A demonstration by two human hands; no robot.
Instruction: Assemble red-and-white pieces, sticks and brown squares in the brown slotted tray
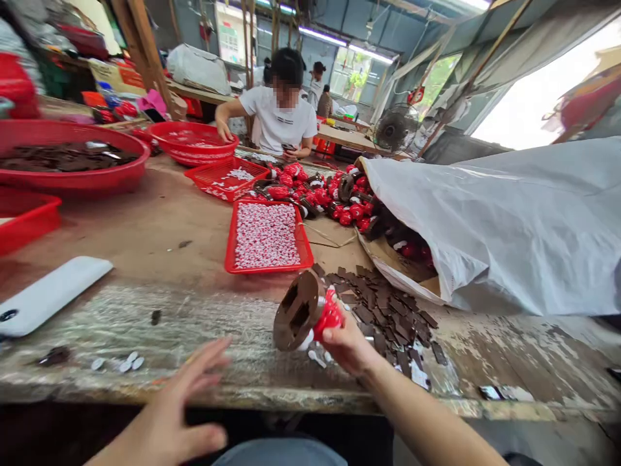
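Nearer us than the red tray [305, 244], our right hand [350, 342] grips the red-and-brown piece [314, 310]; we'd best hold its recessed base [285, 331] steady, our empty left hand [177, 404] spread wide

Rough wood table [189, 317]; glossy plastic piece [330, 316] with smooth, duller base [284, 333]; plastic tray [231, 249] at its eleven o'clock, creased sack [514, 220] at two.

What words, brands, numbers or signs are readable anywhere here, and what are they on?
None can be read.
Co-worker's white shirt: small dark marks on the chest, perhaps print, too small to read.
Brown-and-red piece in the right hand: no lettering visible.
White sack: no lettering visible.
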